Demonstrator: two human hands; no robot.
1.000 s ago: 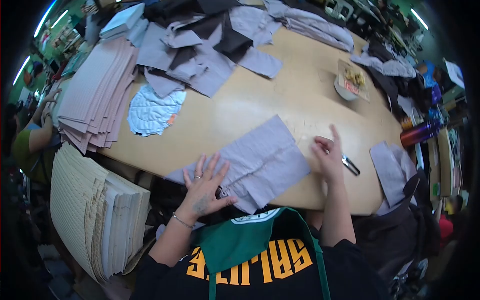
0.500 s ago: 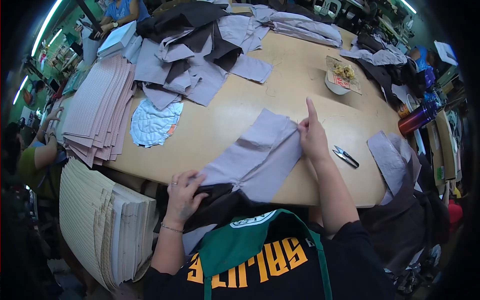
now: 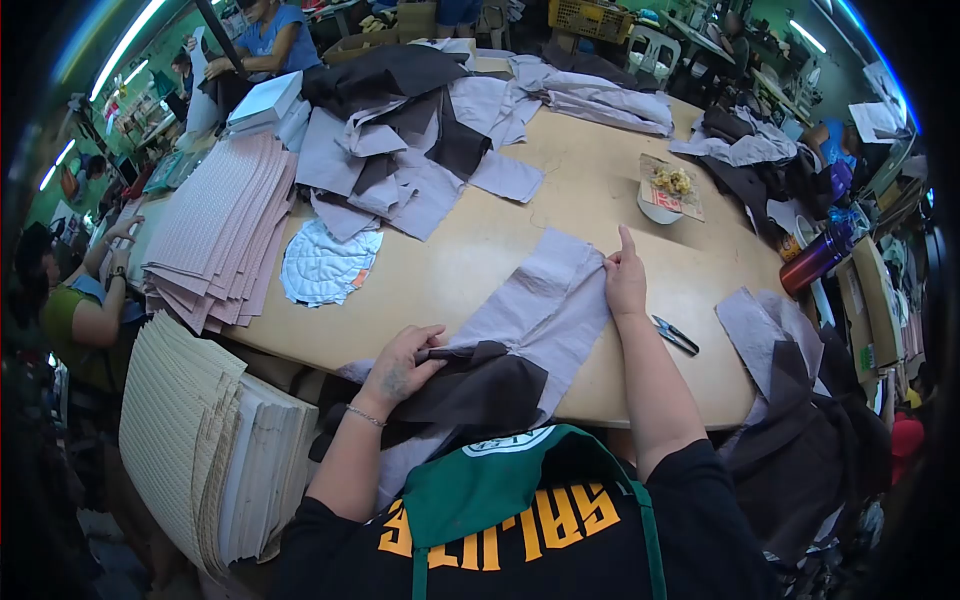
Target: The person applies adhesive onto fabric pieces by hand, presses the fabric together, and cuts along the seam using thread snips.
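A grey-lilac piece of fabric (image 3: 545,300) lies slanting across the near part of the table, with a dark brown piece (image 3: 480,392) folded over its lower end. My left hand (image 3: 405,365) is closed on the edge of the dark part, thumb below and fingers above. At the upper right corner of the grey part, my right hand (image 3: 626,285) pinches the edge, its index finger pointing up and away. Just right of that forearm rest small thread snips (image 3: 676,336). More of the fabric hangs over the table's edge toward my lap.
Heaped grey and dark cloth (image 3: 400,150) covers the far left of the table. Pink textured sheets (image 3: 215,225), a round light-blue quilted pad (image 3: 330,262) and a cream stack (image 3: 190,430) are at left. Right are a bowl (image 3: 660,207), a bottle (image 3: 815,262) and draped cloth (image 3: 790,400). Co-workers sit beyond.
My left hand has moved right and slightly up, bringing the dark fabric from below the edge onto the table. My right hand keeps the grey corner. The view has tilted up slightly.
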